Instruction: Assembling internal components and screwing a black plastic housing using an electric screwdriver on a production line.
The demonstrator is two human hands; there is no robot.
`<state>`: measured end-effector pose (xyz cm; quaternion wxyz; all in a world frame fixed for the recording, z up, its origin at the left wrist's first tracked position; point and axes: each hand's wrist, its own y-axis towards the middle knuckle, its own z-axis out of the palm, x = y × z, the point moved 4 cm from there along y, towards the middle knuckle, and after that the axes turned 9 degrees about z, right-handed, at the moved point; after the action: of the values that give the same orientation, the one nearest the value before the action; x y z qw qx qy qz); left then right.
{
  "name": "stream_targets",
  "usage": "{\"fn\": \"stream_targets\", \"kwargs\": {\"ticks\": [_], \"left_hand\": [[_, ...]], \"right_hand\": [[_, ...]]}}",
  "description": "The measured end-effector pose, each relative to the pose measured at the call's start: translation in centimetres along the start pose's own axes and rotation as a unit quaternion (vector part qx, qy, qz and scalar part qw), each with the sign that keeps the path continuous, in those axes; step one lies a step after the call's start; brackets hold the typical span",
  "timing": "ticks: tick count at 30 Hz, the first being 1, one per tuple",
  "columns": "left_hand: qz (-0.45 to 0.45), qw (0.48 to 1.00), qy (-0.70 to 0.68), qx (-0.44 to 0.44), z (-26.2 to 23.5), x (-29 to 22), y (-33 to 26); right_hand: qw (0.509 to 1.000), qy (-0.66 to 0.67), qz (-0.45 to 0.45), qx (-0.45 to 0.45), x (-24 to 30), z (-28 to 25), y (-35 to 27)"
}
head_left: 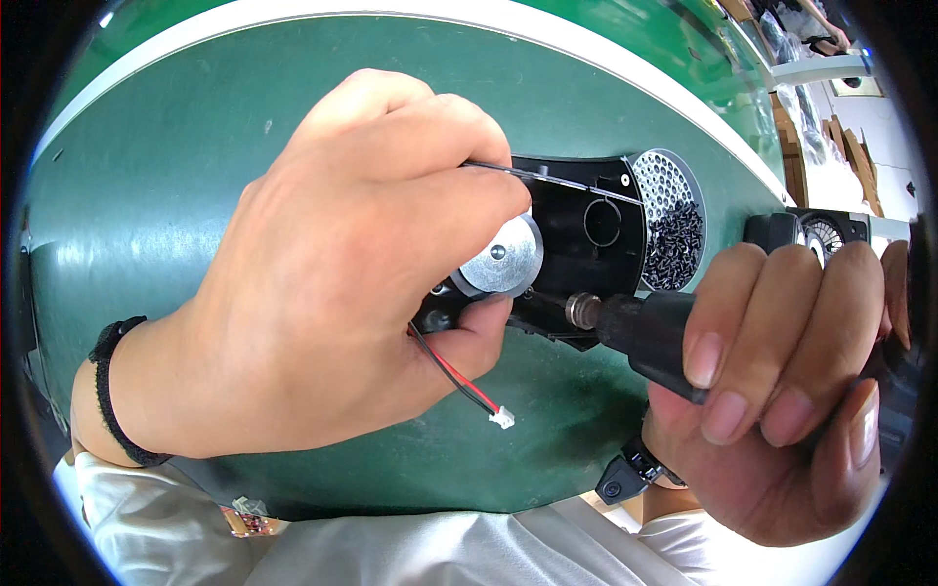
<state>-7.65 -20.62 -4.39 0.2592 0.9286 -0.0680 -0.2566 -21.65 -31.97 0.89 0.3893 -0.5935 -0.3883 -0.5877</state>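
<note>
My left hand (342, 234) is closed around one end of a black plastic housing (572, 249), its thumb below. A round silver motor (516, 249) sits in the housing by those fingers. Between the left fingers sticks out a thin metal tool (567, 182), perhaps tweezers, reaching right across the housing. Red and black wires (454, 373) come out under the hand and end in a white connector (501, 418). My right hand (782, 391) grips a black power screwdriver (650, 337). It points left, its bit reaching the motor's lower edge; the exact contact is too small to tell.
Right behind the housing stands a round dish (699, 195) with a perforated bottom and many small black screws (676, 244). A black device with a fan grille (824, 232) is farther right. The green table (176, 127) has a white far edge. A small camera (625, 476) hangs at my right wrist.
</note>
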Motion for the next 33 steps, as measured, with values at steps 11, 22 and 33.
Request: {"fn": "stream_targets", "kwargs": {"ticks": [11,22,33], "left_hand": [[-0.072,0.99,0.026,0.115,-1.0,-0.8,1.5],[-0.024,1.0,-0.005,0.019,0.1,-0.3,-0.3],[-0.063,0.993,0.021,0.098,-0.8,-1.5,2.1]], "right_hand": [[0.994,0.021,-0.099,0.05,-0.6,-0.9,0.8],[0.991,0.024,-0.128,0.015,-1.0,-0.1,0.0],[0.984,0.024,-0.169,0.047,-1.4,0.7,0.3]]}}
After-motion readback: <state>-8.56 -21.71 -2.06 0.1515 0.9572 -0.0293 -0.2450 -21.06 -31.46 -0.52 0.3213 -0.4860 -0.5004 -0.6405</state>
